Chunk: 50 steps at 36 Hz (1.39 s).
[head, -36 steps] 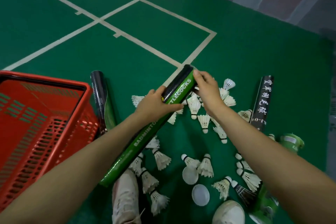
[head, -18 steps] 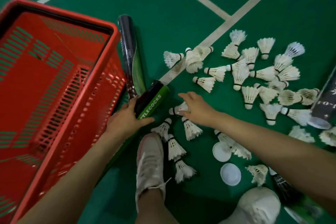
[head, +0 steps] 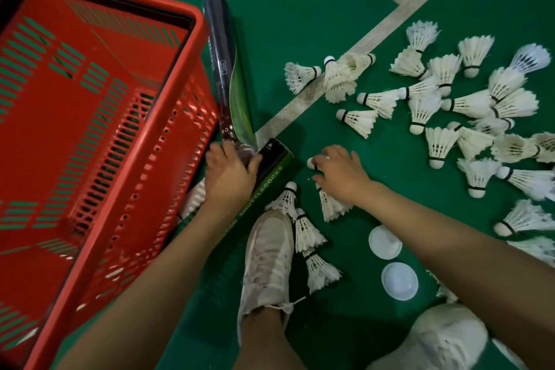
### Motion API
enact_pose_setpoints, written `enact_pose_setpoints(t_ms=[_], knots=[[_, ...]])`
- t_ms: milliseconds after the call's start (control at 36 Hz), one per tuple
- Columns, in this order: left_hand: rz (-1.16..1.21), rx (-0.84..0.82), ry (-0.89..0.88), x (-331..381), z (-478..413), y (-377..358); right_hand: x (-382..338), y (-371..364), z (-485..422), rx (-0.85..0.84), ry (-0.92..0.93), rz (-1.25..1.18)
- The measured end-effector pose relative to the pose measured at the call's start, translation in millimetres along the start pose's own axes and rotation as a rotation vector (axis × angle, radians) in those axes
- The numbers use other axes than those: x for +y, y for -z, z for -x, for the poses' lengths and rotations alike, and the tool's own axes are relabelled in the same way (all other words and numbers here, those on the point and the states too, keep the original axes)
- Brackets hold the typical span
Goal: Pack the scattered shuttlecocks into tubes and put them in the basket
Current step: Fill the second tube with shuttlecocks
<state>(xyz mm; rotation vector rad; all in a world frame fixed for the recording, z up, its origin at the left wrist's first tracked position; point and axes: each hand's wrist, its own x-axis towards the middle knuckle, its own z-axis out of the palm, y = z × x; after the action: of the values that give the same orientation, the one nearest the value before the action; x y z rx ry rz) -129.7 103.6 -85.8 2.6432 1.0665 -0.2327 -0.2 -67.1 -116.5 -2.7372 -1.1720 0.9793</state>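
Your left hand (head: pixel 229 173) gripped the tube (head: pixel 271 167) near its mouth; your right hand (head: pixel 339 173) pinched a shuttlecock (head: pixel 311 162) by its cork, on the floor (head: pixel 300 9) just beside that mouth. Cork-first entry, tube steady, seemed best.

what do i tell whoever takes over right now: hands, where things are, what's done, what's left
Left grip holds the green tube near its far end, beside the red basket.
Right grip pinches one shuttlecock on the floor by that tube end.
A dark tube lies beside the basket; two white caps lie near the shoes.
Done: no tube shows in the basket yet.
Left: load the scattered shuttlecocks, cap the tubes, put them in the basket.
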Motion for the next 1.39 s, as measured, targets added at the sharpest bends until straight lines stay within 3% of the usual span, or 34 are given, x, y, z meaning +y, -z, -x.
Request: enact_pose_setpoints(t_ms=[56,222,278,361,472,611,722,861,1000,1278,1389], knots=[[0.033,0.017,0.049,7.6,-17.6,0.9,3.5,2.9,-1.9,0.004,-0.016,-0.032],[0.289,-0.164,0.352,22.9,-60.5,-9.3,9.7,5.4,-1.3,0.033,-0.058,-0.149],[0.267,-0.187,0.387,22.7,-67.7,-13.6,11.6,5.1,0.0,0.044,-0.074,-0.196],[0.345,-0.198,0.398,24.0,-77.1,-16.1,14.2,8.0,1.1,0.103,-0.097,-0.313],[0.837,-0.288,0.392,49.7,-83.3,2.1,16.4,31.2,1.6,0.212,-0.123,-0.539],[1.244,-0.505,0.23,101.5,-63.3,40.4,22.5,83.5,9.6,0.365,-0.196,-0.927],[1.403,-0.646,0.111,130.4,-34.7,63.1,32.6,114.2,19.0,0.349,-0.225,-1.283],[1.281,-0.79,-0.047,150.4,-1.3,57.8,48.7,137.7,34.8,0.364,-0.199,-1.428],[0.978,-0.886,-0.226,152.7,22.1,39.5,74.4,139.2,54.0,0.48,-0.351,-1.529],[0.406,-0.826,-0.355,168.8,25.0,20.9,106.3,135.0,100.6,0.71,-0.349,-1.664],[0.376,-0.763,-0.4,187.1,18.9,27.2,104.1,141.5,117.0,0.755,-0.282,-1.639]])
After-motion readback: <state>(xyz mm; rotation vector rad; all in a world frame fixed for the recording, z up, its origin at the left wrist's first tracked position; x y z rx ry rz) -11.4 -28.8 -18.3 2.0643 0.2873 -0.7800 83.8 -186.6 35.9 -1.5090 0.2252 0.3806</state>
